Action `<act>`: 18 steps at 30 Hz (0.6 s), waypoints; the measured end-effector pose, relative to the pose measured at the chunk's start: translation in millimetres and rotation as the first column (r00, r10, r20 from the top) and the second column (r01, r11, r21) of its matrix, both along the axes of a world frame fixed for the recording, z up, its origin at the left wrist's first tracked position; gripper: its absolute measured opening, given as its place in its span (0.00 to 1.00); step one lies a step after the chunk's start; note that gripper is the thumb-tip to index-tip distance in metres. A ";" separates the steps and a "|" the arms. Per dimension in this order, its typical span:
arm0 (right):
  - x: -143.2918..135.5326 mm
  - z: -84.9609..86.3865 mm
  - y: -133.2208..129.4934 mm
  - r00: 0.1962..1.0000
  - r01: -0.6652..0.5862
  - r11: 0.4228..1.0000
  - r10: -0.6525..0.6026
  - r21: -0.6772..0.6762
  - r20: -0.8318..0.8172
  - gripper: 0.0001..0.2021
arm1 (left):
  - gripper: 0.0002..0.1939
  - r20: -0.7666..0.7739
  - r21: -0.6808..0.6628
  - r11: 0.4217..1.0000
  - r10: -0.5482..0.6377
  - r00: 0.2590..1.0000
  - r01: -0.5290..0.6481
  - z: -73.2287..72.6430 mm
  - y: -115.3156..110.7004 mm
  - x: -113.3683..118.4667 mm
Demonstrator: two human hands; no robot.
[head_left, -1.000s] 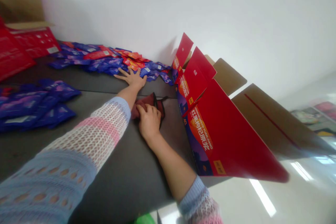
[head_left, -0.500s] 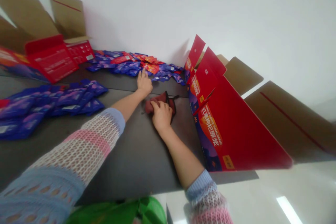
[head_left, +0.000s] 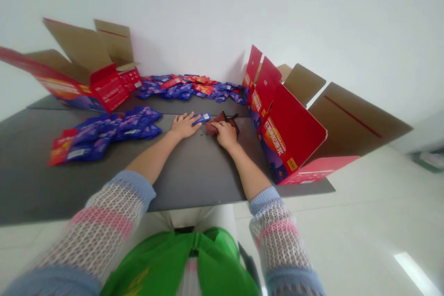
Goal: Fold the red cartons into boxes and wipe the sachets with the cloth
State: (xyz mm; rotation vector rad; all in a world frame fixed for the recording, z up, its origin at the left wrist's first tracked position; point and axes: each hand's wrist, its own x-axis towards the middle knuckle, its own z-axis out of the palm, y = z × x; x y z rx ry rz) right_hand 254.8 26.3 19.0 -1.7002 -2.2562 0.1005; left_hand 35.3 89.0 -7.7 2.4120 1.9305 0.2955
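My left hand lies flat on the dark grey table, fingers spread, touching one end of a small blue packet. Just right of that packet, my right hand is closed on a crumpled reddish-brown cloth with black edging. Part of the cloth is covered by the fingers. To the left of my left hand lies a heap of blue packets, with a few red and orange ones at its near end.
Along the wall runs a row of blue and red packets. An open red carton stands at the left. More open red cartons line the right side, flaps sticking outward. The table's front edge is close to my body.
My left hand has come back from the far row toward me, and a blue packet now lies by its fingers. My right hand stays on the cloth. The view has shifted, showing more table.
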 end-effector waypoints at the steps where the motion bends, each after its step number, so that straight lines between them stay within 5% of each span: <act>1: 0.5 -1.5 0.4 1.000 0.000 1.000 0.000 0.012 -0.027 0.26 | 0.32 0.000 -0.008 1.000 -0.015 1.000 0.015 -1.5 -9.3 -3.7; 6: 3.6 -7.7 1.6 0.967 -0.021 0.993 0.050 0.116 -0.251 0.27 | 0.25 0.105 -0.031 0.996 -0.077 0.991 0.081 -2.8 -30.0 -21.0; 11: 5.9 2.1 -4.7 0.856 -0.015 0.977 0.122 0.213 -0.502 0.30 | 0.26 0.265 -0.087 0.938 -0.304 0.915 0.336 6.0 -22.5 -40.6; 18: -3.4 17.5 -20.7 0.884 -0.236 0.948 0.301 0.214 -0.358 0.27 | 0.22 0.319 -0.221 0.878 -0.347 0.882 0.425 10.0 -20.3 -49.3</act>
